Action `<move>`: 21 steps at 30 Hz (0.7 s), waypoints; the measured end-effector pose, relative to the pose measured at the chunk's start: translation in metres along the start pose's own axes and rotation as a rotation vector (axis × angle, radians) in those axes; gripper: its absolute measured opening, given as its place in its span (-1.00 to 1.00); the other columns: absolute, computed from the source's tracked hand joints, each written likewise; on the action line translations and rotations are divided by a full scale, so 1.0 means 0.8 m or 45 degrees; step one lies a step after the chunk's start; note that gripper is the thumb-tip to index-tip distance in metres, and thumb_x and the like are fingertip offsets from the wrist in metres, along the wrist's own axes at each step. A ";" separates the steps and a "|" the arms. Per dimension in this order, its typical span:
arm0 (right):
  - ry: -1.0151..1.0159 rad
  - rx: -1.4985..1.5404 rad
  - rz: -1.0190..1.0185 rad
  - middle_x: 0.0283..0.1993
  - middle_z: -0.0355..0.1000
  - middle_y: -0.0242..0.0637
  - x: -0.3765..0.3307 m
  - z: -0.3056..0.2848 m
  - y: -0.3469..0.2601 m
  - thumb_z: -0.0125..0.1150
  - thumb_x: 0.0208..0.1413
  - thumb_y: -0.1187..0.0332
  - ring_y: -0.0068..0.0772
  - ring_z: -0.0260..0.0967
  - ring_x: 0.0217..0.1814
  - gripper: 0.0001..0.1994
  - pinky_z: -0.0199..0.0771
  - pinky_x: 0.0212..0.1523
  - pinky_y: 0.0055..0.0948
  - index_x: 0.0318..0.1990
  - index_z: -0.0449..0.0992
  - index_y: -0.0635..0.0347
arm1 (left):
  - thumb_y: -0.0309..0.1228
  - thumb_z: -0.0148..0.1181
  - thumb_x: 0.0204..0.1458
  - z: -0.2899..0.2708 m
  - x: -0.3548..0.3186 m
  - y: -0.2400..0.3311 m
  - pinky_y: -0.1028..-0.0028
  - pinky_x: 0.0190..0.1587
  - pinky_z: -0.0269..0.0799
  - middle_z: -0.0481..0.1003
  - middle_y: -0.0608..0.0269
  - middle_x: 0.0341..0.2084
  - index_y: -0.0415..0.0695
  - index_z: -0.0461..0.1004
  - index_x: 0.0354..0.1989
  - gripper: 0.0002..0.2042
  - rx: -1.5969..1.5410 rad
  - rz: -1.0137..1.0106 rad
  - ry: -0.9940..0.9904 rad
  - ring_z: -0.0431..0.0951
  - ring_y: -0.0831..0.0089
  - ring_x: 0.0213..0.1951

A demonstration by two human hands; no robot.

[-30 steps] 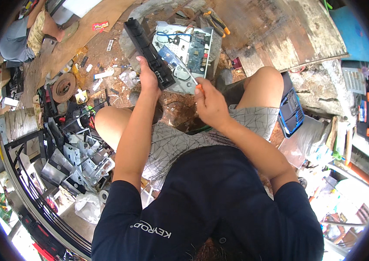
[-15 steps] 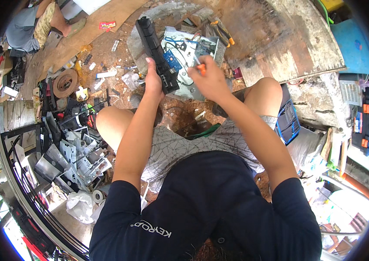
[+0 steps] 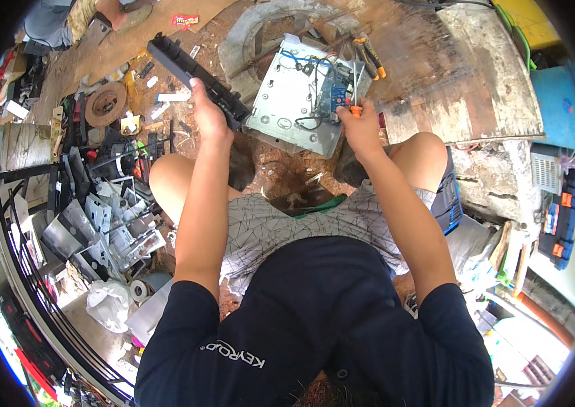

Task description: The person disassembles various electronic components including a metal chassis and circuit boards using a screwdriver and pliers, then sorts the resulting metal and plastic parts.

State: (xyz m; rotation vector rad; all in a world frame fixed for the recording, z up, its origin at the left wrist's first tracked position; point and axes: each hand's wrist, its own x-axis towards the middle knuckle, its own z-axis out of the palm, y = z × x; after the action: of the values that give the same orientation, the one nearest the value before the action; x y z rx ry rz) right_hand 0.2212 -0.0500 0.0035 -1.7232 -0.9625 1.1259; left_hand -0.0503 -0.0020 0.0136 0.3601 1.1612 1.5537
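Observation:
My left hand (image 3: 211,121) is closed around the lower end of a long black plastic part (image 3: 189,71), raised at a slant to the left of a metal chassis (image 3: 284,95). A screwdriver (image 3: 356,110) with an orange handle is in my right hand (image 3: 363,130), its shaft pointing away from me over the chassis's right side. A small blue circuit board (image 3: 338,99) and several cables lie on the silvery chassis, close to my right fingers. Where the screwdriver tip rests, I cannot tell.
Pliers (image 3: 370,60) with orange-black handles lie beyond the chassis, beside a wooden board (image 3: 467,81). A round rusty disc (image 3: 105,105) and scattered scraps cover the floor at left. Metal scrap (image 3: 118,220) is heaped near my left knee. Another person's leg (image 3: 110,12) shows at far left.
My left hand has carried the black plastic part leftward, off the chassis, which now shows more fully. My right hand has moved right with the screwdriver, lower beside the blue board.

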 end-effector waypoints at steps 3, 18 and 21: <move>0.034 0.090 0.002 -0.32 0.39 -0.35 -0.002 -0.006 0.014 0.30 0.07 0.36 -0.55 0.35 -0.37 -0.67 0.42 -0.45 -0.53 -0.11 0.34 0.30 | 0.12 -0.09 0.24 0.012 -0.005 0.000 0.31 -0.37 0.51 0.47 0.21 -0.49 -0.12 0.40 -0.21 -0.52 0.005 -0.063 0.026 0.52 0.32 -0.48; -0.075 -0.208 -0.218 -0.33 0.45 -0.26 0.005 0.038 -0.034 0.33 0.05 0.27 -0.51 0.38 -0.37 -0.58 0.43 -0.28 -0.45 -0.06 0.36 0.36 | 0.08 -0.01 0.22 0.013 -0.005 -0.010 0.38 -0.38 0.50 0.52 0.20 -0.45 -0.14 0.44 -0.15 -0.54 0.056 -0.141 -0.110 0.52 0.39 -0.47; -0.085 -0.162 -0.332 -0.36 0.41 -0.34 0.014 0.036 -0.026 0.33 0.09 0.26 -0.58 0.33 -0.46 -0.64 0.39 -0.41 -0.53 -0.11 0.37 0.31 | -0.02 0.11 0.19 0.009 -0.002 0.002 0.38 -0.39 0.48 0.49 0.24 -0.47 -0.14 0.45 -0.14 -0.61 0.072 0.008 -0.078 0.51 0.41 -0.47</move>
State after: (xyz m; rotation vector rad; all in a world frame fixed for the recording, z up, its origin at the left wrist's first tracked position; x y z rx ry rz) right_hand 0.1944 -0.0258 0.0128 -1.6104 -1.2839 0.9740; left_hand -0.0457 0.0002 0.0186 0.4461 1.1587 1.5072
